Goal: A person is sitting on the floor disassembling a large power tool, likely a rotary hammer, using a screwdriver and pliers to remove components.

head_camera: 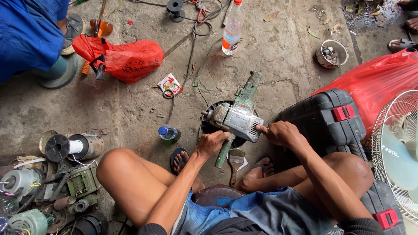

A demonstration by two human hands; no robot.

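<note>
I see a worn grey-green drill (237, 118), black case (324, 119) with red latches (343, 112), red bag (130, 58), white fan (398, 150), clear bottle (231, 28) with orange-white label, blue-capped bottle (168, 132), my blue shorts (261, 213), grey concrete floor (278, 56).

I am holding a worn, grey-green power drill (237, 118) tilted over the concrete floor (130, 109), its side handle pointing toward me.

Worn power drill (237, 119) of dull scuffed metal with chipped green paint, rough stained concrete floor (278, 52), matt black plastic case (324, 119), glossy red plastic bag (130, 58), wooden-handled paintbrush (235, 163)
</note>
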